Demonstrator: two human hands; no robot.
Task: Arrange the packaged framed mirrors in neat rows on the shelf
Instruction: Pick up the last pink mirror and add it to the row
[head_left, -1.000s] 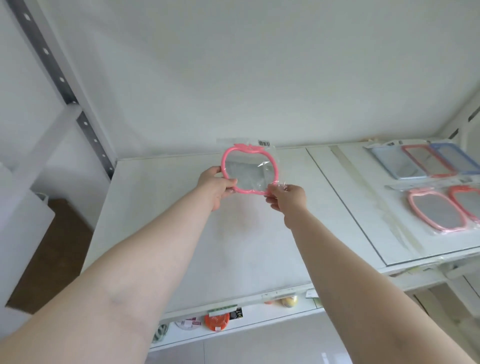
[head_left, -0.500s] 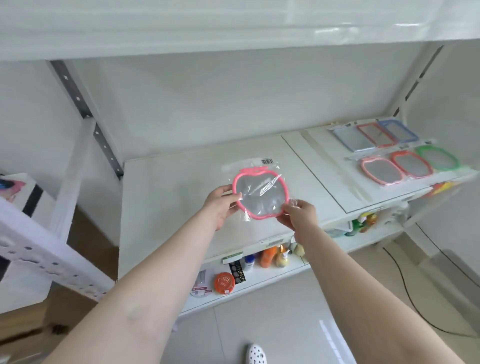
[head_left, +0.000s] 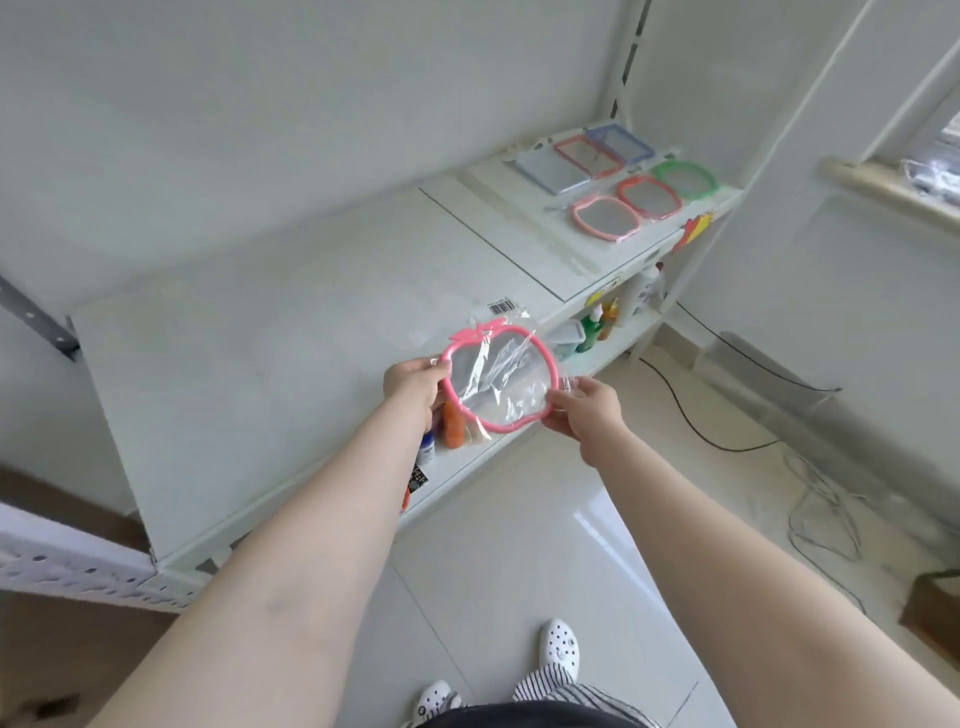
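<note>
The pink apple-shaped framed mirror (head_left: 498, 382), in its clear plastic bag with a barcode sticker at the top, is held in the air over the front edge of the white shelf (head_left: 270, 374), left hand (head_left: 413, 387) with its grip curled on the frame's left rim and right hand (head_left: 584, 410) pinching the lower right rim and bag. At the shelf's far right end lie six more packaged mirrors: a rectangular grey-blue mirror (head_left: 553, 171), red rectangular mirror (head_left: 587, 156) and blue rectangular mirror (head_left: 618, 143) behind, a pale pink mirror (head_left: 605, 217), coral mirror (head_left: 649, 196) and green mirror (head_left: 684, 179) in front. Bottles (head_left: 602, 325) stand on the lower shelf.
</note>
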